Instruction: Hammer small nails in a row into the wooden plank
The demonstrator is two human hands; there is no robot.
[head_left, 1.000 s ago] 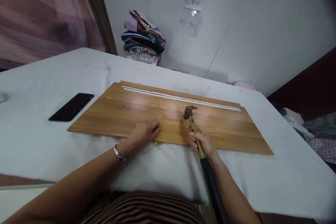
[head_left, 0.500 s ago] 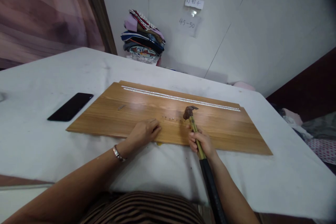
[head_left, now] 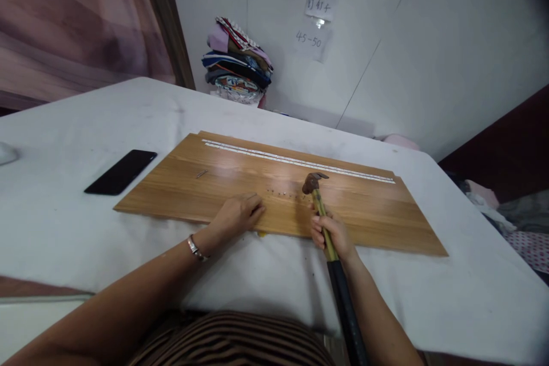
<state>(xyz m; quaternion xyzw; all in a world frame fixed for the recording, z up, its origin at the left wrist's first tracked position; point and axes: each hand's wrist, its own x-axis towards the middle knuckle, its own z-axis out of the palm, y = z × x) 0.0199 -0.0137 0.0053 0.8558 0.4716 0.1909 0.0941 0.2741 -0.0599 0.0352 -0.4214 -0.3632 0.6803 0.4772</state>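
Observation:
My right hand (head_left: 332,233) grips a claw hammer (head_left: 326,234) by its yellowish handle, below the rusty head. The hammer's black lower grip runs down toward my body, and its head is over the wooden board (head_left: 377,211). My left hand (head_left: 240,213) rests on the near part of the board with its fingers curled under; whatever they hold, if anything, is hidden. Between my hands, a row of small nail heads (head_left: 284,194) dots the board. A few loose nails (head_left: 201,174) lie on its left part.
Two measuring strips (head_left: 295,161) run along the board's far side. A black phone (head_left: 121,172) lies left of the board on the white-covered table (head_left: 55,229). Folded clothes (head_left: 238,63) are stacked against the wall, beneath handwritten paper labels (head_left: 318,7).
The whole view has shifted slightly to the right. My hands and the hammer keep nearly the same places over the board.

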